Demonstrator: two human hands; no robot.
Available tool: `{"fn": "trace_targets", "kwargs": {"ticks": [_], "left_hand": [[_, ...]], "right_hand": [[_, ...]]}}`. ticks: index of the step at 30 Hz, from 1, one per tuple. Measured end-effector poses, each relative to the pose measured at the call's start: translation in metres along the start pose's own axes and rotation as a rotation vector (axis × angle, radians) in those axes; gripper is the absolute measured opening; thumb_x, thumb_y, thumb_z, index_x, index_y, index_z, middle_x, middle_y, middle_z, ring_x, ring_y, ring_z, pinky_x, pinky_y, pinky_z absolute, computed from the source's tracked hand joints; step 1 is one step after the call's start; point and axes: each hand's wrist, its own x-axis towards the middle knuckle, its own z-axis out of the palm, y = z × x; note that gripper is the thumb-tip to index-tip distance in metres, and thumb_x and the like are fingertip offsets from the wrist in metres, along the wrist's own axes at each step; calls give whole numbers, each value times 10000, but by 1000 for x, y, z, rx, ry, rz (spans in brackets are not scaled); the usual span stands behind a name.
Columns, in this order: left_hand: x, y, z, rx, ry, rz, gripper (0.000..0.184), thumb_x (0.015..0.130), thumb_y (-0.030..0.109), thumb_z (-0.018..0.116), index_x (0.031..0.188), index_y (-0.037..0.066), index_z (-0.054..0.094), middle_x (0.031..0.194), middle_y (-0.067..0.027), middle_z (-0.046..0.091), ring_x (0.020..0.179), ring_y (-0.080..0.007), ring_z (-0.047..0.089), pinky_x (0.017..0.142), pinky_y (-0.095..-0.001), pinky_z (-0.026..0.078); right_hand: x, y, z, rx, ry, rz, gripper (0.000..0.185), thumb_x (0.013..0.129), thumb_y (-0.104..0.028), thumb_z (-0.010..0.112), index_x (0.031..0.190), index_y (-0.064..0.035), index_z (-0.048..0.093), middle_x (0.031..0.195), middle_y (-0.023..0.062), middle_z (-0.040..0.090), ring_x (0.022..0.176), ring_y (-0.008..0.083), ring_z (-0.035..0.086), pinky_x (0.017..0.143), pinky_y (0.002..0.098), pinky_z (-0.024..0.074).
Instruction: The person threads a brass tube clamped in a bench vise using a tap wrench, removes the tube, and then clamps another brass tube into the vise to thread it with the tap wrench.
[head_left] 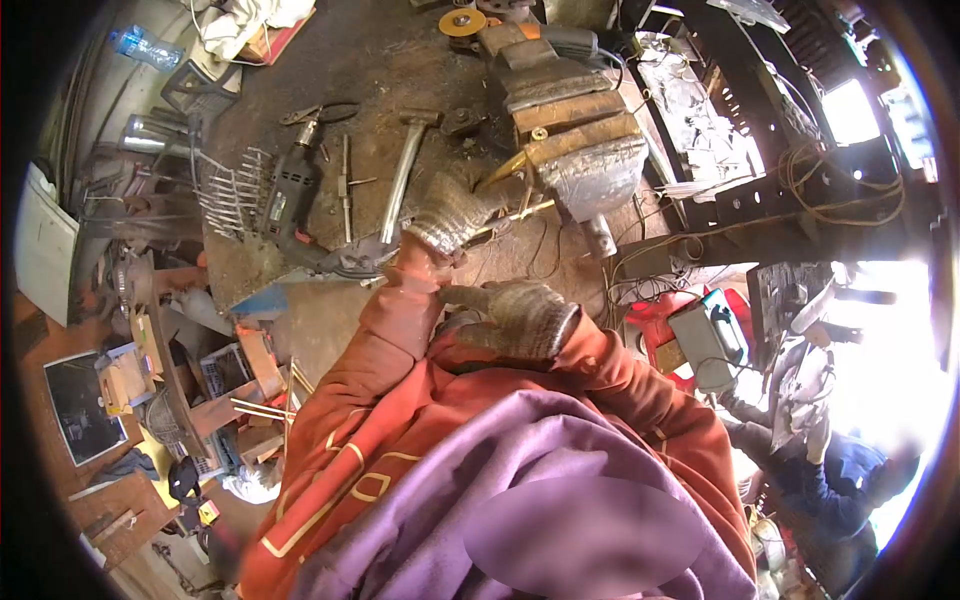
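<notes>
From my remote seat I see my left hand (455,212) stretched over the bench (290,85), its glove close beside the yellow piece (503,168) that slants out at the vise (580,150). I can't tell whether its fingers are closed on that piece or only next to it. My right hand (520,318), gloved too, lies in front of my body with its fingers pointing at the left sleeve (400,310); whether they pinch the cloth or just lie against it, I can't tell.

I read this as a short adjustment at the sleeve, with the left arm reaching to the vise. Any move there calls for the right hand to come off the sleeve, and for cloth and glove to be free of the piece's pointed end.

The hammer (403,175) lies just left of my left glove, with the drill (293,195) farther left; the grinder (565,42) is behind the vise. Off to the right, another person (840,485) is busy, well apart from my hands.
</notes>
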Motion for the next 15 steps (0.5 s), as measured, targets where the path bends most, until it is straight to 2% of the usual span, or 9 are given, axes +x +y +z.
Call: {"fn": "trace_targets", "kwargs": {"ticks": [2,5,7,8,9,10,11,14,15], "left_hand": [[-4,-2,1,-131,-23,15,483,938,240,856,1315,-14,693,1447,-127,627,1235,-237,610,1064,-361,500],[-17,-11,-4,-393,-5,4,397,959,255,843,1238,-9,744,1313,-95,706,1118,-190,651,979,-325,529],[-25,-31,-21,-205,-46,-348,335,974,228,832,1216,7,764,1109,-42,766,971,-122,676,863,-274,541],[-31,-53,-22,-202,-67,-339,335,974,228,832,1216,7,764,1109,-42,766,971,-122,676,863,-274,541],[-41,-81,-20,-282,-42,-260,331,974,288,831,1170,24,787,1022,-20,762,883,-99,657,780,-273,528],[-53,-97,-19,-366,-20,-190,341,974,348,831,1123,42,810,935,3,758,795,-76,638,697,-271,515],[-65,-96,-18,-480,-57,-239,302,997,314,808,1114,36,805,935,6,749,797,-84,621,710,-281,514],[-91,-139,-11,-345,-94,-211,295,997,289,805,1134,29,797,948,14,749,805,-87,608,725,-289,516],[-101,-128,-14,-298,-118,-257,281,978,262,819,1102,10,802,937,1,762,806,-90,608,734,-306,524]], "right_hand": [[-11,-12,-1,74,-5,101,743,898,-567,752,1459,-96,628,1238,258,732,1134,441,711,988,478,555],[-21,33,53,16,263,118,588,985,-404,737,1452,-63,638,1252,215,744,1105,358,740,962,409,573],[-28,9,50,-22,259,236,562,987,-363,742,1447,-57,641,1254,205,747,1105,335,745,960,395,575],[-30,-1,52,-48,239,346,538,988,-322,747,1441,-52,644,1255,194,751,1105,313,749,959,381,577],[-35,9,72,34,346,340,593,987,-499,715,1365,-43,690,1180,229,764,1134,399,729,965,454,573],[-41,27,104,46,361,360,593,987,-499,715,1365,-43,690,1180,229,764,1134,399,729,965,454,573],[-50,46,138,276,448,354,587,991,-504,712,1367,-54,691,1180,225,765,1135,395,728,962,451,572],[-58,-31,112,291,396,558,566,996,-518,704,1371,-94,697,1203,209,761,1142,380,728,960,445,566],[-62,-39,121,290,404,642,495,1003,-398,720,1379,-76,691,1211,195,766,1140,343,739,962,412,571]]}}
